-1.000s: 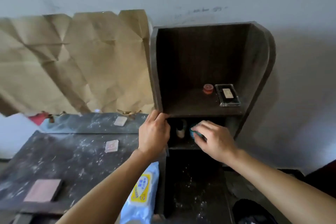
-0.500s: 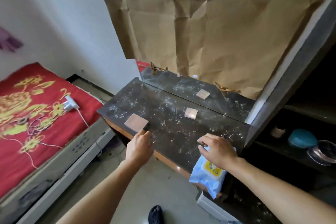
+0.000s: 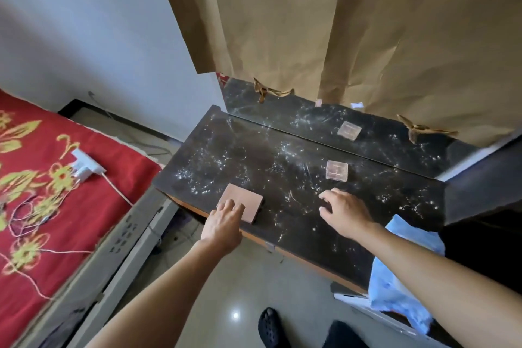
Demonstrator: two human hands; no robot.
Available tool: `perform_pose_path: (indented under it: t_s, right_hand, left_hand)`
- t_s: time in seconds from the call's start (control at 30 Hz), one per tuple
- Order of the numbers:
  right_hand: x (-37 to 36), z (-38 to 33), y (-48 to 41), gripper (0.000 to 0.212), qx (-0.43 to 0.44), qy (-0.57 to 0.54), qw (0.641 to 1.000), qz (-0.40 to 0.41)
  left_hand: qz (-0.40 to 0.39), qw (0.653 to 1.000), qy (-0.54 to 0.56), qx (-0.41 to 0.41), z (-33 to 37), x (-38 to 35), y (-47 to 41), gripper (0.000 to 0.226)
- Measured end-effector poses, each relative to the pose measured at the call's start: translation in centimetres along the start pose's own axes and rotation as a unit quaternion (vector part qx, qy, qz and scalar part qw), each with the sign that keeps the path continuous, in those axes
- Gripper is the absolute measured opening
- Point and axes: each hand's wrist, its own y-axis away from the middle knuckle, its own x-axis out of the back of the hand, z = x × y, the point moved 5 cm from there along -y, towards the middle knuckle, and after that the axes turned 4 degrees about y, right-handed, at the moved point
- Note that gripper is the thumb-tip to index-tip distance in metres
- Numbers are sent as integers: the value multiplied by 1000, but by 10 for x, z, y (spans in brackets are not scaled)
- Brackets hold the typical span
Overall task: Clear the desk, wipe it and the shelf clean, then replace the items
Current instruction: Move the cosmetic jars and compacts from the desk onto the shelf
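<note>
Now left hand (image 3: 224,224) on box (image 3: 246,198)

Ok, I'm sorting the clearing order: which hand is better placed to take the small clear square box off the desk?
Right. The right hand hovers empty just in front of the clear square box. The left hand is farther off, fingers resting on the pink flat box at the front left edge.

A flat pink box (image 3: 249,197) and a clear square case (image 3: 336,170) lie on the dusty dark desk (image 3: 254,162).
</note>
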Motion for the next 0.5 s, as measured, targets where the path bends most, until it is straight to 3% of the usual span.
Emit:
perform_pose_path:
  t_s: [0.23, 0.4, 0.5]
  right_hand:
    - [-7, 36, -63, 40, -100, 32, 994, -35]
    - [-23, 57, -113, 56, -109, 62, 987, -96]
    - [-33, 67, -127, 65, -113, 77, 982, -130]
  left_hand:
    - [-18, 995, -73, -59, -11, -5, -53, 76]
    - [-65, 986, -138, -73, -21, -14, -89, 89]
    - [-78, 982, -144, -91, -26, -21, -104, 84]
